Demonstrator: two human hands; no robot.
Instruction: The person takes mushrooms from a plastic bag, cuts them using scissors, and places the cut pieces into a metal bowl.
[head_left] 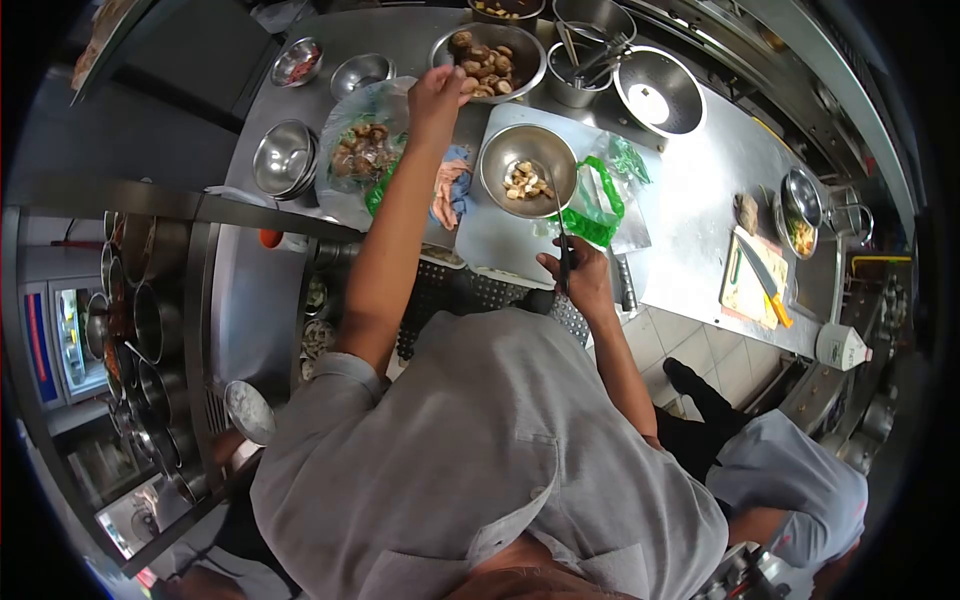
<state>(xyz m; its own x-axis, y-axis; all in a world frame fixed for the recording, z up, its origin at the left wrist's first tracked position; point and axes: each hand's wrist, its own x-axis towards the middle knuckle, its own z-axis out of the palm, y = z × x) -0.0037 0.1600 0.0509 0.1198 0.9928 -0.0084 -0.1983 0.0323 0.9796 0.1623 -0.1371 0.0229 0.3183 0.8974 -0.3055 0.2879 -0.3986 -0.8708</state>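
My left hand [437, 98] reaches over the near left rim of a large steel bowl [540, 72] of whole brown mushrooms [488, 68]. Its fingers are curled together, and whatever they may hold is hard to make out. In my right hand [587, 278] is the black handle of a knife [564, 240], its narrow blade pointing away from me, against the right side of a smaller steel bowl [492, 180]. Pale cut mushroom pieces [526, 182] lie in that bowl, which stands on a white cutting board [475, 235].
A clear bag of mushrooms [362, 152] and a crumpled cloth [452, 190] lie left of the board. Green-and-clear plastic bags [600, 205] are on the right. Further right, a yellow-handled knife [765, 275] rests on another board. Another person [790, 485] is at lower right.
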